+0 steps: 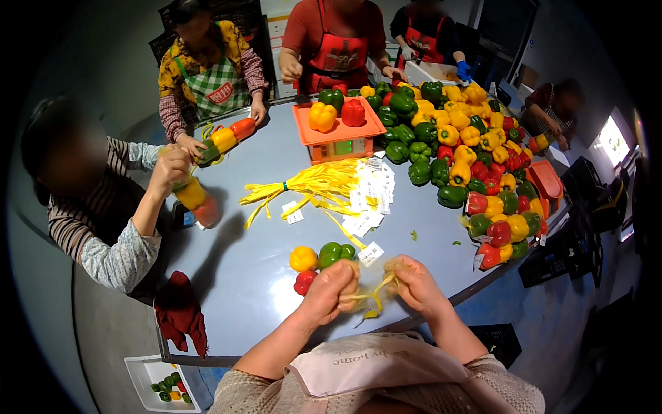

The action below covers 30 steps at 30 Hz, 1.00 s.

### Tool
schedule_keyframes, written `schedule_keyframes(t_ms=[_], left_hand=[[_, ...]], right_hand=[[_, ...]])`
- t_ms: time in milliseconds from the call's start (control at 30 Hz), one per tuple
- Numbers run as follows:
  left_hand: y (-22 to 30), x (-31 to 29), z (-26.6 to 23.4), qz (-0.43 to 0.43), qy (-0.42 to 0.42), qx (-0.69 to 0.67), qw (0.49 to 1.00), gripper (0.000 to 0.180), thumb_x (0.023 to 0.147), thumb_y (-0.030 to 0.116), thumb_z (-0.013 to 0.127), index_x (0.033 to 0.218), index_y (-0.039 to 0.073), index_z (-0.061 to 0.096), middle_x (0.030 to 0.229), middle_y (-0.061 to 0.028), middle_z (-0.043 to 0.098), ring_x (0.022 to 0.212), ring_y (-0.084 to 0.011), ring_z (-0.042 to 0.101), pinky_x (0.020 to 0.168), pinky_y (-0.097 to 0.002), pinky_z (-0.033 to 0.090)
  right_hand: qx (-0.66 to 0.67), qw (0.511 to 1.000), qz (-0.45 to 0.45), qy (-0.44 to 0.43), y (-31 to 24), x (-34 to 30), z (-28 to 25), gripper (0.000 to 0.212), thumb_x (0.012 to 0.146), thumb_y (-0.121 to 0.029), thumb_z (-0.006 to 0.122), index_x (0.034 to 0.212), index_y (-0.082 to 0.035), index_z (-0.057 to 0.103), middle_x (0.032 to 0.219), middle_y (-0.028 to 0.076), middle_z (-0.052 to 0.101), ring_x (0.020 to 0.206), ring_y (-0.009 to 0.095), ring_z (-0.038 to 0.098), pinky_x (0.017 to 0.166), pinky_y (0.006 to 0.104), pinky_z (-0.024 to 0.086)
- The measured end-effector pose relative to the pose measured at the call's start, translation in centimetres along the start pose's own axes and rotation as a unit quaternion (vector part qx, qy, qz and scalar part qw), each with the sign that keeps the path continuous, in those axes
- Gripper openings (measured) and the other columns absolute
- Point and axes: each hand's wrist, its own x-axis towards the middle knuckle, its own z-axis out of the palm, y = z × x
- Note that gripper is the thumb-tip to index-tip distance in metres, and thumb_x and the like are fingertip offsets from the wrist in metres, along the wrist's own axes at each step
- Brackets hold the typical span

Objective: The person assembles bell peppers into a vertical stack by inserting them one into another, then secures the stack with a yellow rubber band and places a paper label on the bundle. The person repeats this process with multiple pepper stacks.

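My left hand [334, 288] and my right hand [412, 281] are both closed on a yellow net bag [372, 290] stretched between them, at the near edge of the grey table [269, 165]. Just beyond my left hand lie a yellow pepper [303, 259], a green pepper [334, 253] and a red pepper [303, 281], touching one another. A white tag [371, 253] lies beside the green pepper.
A bundle of yellow net bags [310, 188] with white tags [369, 196] lies mid-table. An orange scale [338, 131] carries peppers. A big pile of peppers [469, 152] fills the right side. Several other people work around the table. A red cloth [181, 310] hangs at the left edge.
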Motion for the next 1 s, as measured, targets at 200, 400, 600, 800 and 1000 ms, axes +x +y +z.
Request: schedule_keyframes(t_ms=[200,400,600,800,1000], left_hand=[[-1.6,-0.1,-1.8,-0.02,0.04,0.065,0.997,0.009,0.098,0.015,0.059,0.097,0.007,0.062,0.076,0.0006,0.057,0.056,-0.0078,0.047,0.049,-0.0232,0.037],[0.3,0.8,2.1,0.138,0.168,0.022,0.976,0.012,0.103,0.017,0.049,0.103,0.007,0.054,0.08,-0.0028,0.054,0.068,-0.014,0.051,0.066,-0.0313,0.047],[-0.1,0.1,0.2,-0.042,0.015,0.031,0.999,0.009,0.098,0.013,0.057,0.105,0.01,0.055,0.068,0.0054,0.046,0.052,-0.0034,0.037,0.044,-0.0208,0.025],[-1.4,0.2,-2.1,-0.031,0.086,0.118,0.989,0.014,0.097,0.013,0.059,0.11,0.006,0.058,0.084,-0.0017,0.06,0.067,-0.0097,0.055,0.059,-0.025,0.045],[-1.0,0.8,-0.2,0.108,0.17,0.0,0.98,0.012,0.102,0.015,0.05,0.109,0.007,0.054,0.09,-0.0045,0.058,0.069,-0.0143,0.057,0.07,-0.0332,0.055]], right_hand=[[0.257,0.96,0.04,-0.101,-2.0,-0.2,-0.5,0.01,0.101,-0.019,0.052,0.097,-0.01,0.055,0.069,-0.004,0.038,0.054,0.006,0.031,0.053,0.0231,0.034],[-0.22,0.969,0.077,-0.078,-2.3,-1.9,1.5,0.013,0.099,-0.017,0.055,0.106,-0.006,0.058,0.066,-0.006,0.042,0.051,0.004,0.033,0.045,0.0208,0.027],[0.059,0.998,-0.005,0.02,-0.5,0.6,-0.9,0.008,0.101,-0.015,0.05,0.102,-0.011,0.057,0.072,-0.005,0.048,0.054,0.006,0.04,0.052,0.0236,0.034],[0.28,0.95,0.062,-0.12,-1.7,0.1,-1.7,0.009,0.103,-0.018,0.047,0.1,-0.011,0.051,0.067,-0.006,0.036,0.051,0.006,0.031,0.052,0.0243,0.032],[-0.156,0.978,0.115,-0.082,-1.4,-1.0,0.5,0.009,0.1,-0.01,0.05,0.107,-0.007,0.055,0.07,-0.005,0.047,0.047,0.006,0.034,0.044,0.0213,0.028]])
